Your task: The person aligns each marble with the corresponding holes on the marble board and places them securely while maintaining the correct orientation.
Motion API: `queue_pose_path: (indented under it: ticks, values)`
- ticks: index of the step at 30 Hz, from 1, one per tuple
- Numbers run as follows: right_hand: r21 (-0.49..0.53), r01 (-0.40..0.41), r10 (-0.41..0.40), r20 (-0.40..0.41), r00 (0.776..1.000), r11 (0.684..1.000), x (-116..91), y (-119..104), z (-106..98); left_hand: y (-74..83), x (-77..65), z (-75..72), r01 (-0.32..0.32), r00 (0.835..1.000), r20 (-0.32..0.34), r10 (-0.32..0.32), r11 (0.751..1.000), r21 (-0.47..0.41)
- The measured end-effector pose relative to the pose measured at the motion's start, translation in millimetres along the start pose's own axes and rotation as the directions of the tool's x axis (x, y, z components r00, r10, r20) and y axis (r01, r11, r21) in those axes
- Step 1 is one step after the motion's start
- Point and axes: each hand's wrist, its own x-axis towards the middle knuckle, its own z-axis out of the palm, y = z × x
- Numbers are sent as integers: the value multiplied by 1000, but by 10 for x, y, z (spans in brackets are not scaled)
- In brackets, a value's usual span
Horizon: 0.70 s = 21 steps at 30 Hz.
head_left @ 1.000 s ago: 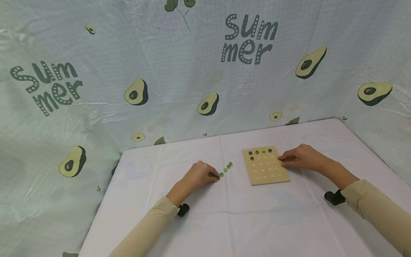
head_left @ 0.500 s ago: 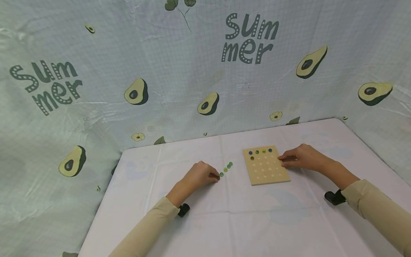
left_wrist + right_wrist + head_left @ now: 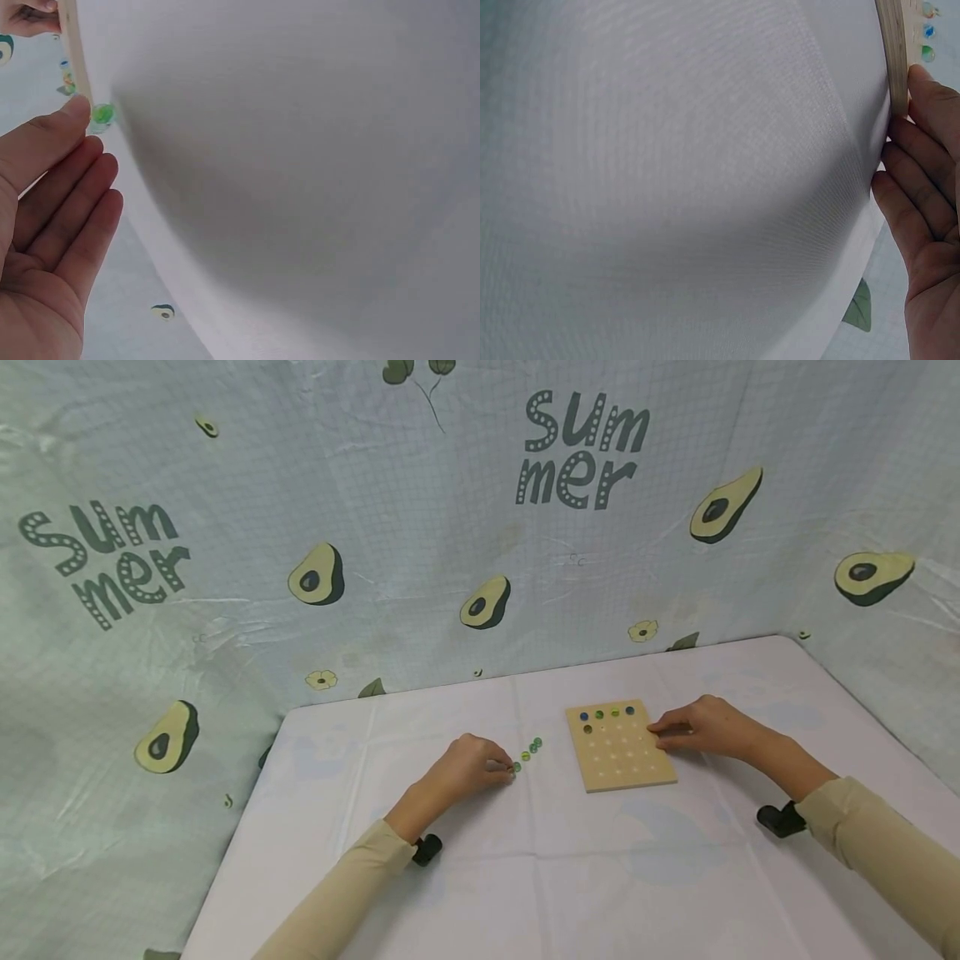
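My left hand (image 3: 472, 767) is at the near end of a short line of glass marbles (image 3: 526, 756) on the table. Its thumb and index finger come together in a pinch on a marble, mostly hidden by the fingertips. In the left wrist view, a green marble (image 3: 103, 113) shows right at those tips. A square wooden board (image 3: 626, 760) with rows of small hollows lies to the right. Several blue, green, yellow and brownish marbles (image 3: 600, 715) sit in its far rows. My right hand (image 3: 705, 727) grips the board's right edge, thumb on top and fingers against the side.
A pale cloth covers the table (image 3: 480, 893). Behind and at the sides hangs a curtain (image 3: 405, 527) printed with avocados and lettering. A dark camera mount sits at each wrist, below the beige sleeves (image 3: 885, 843).
The left fingertips have shifted slightly up and right, and the nearest marble that showed at them is now covered. The right hand and the board stay in place.
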Motion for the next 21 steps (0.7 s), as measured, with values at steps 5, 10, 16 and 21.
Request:
queue_pose_path:
  ticks: [5, 10, 16, 21]
  values:
    - [-10, -4, 4, -5, 1000, 1000, 13, 0, -19, 41, 48, -70, -38, 998, -51, 40, 999, 32]
    - [-3, -29, 29, 6, 1000, 1000, 17, 0, -18, 82, 112, -105, -49, 995, -84, 51, 999, 20]
    - [17, -23, 23, 16, 1000, 1000, 8, -37, -21, 136, 149, -124, -38, 993, -110, 34, 999, -37]
    - [12, -16, 15, 19, 1000, 1000, 3, -62, -31, 181, 176, -132, -42, 990, -135, 34, 998, -56]
